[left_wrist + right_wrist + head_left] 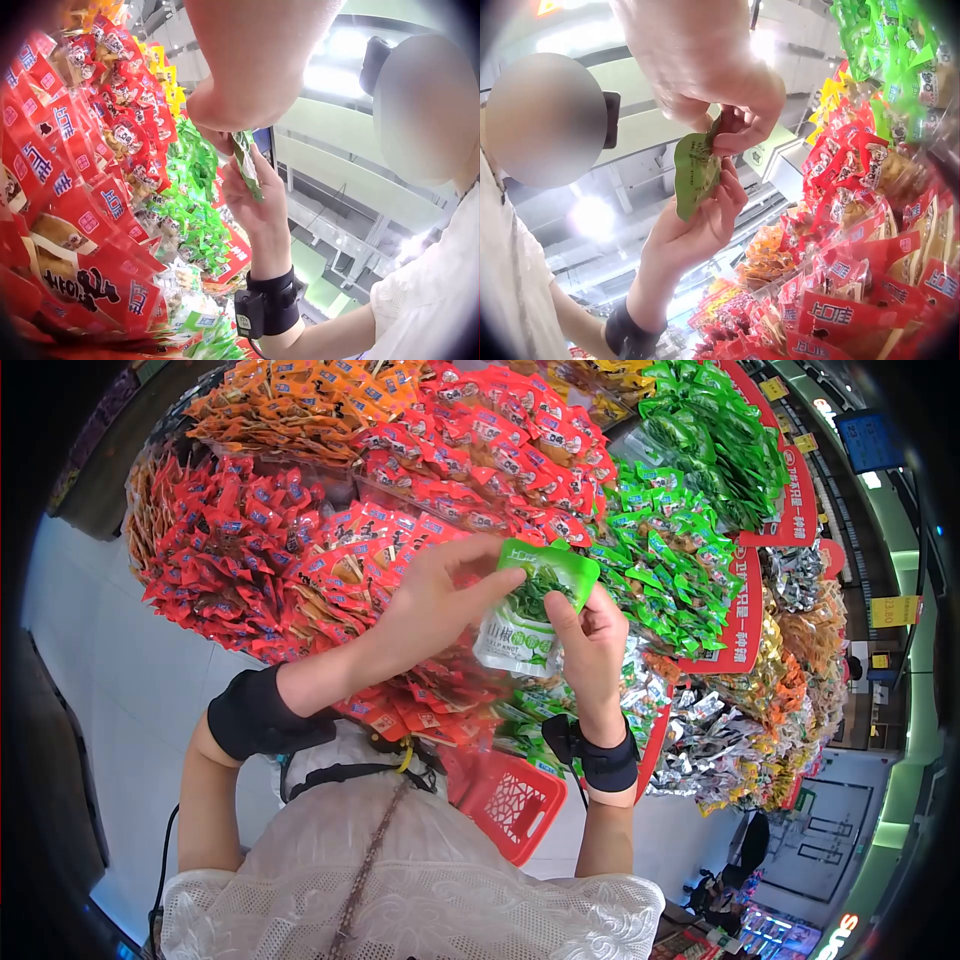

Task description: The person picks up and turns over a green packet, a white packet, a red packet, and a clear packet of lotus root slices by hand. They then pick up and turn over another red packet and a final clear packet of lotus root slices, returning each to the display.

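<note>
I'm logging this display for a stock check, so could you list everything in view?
Held packet: one, green and white, between the hands
Red packets: many, centre and left of display
Orange packets: many, upper left
Green packets: many, right of the red
Silvery packets: many, lower right
Red signs: at least two, white lettering, display's right edge
Yellow tags: several, far right
Basket: one, red, below the display
Floor: pale, left
Wristbands: two, black, one per arm
Top: one, whitish, on the person
Left hand: one, bare, pinching the packet
Right hand: one, bare, pinching it too
</note>
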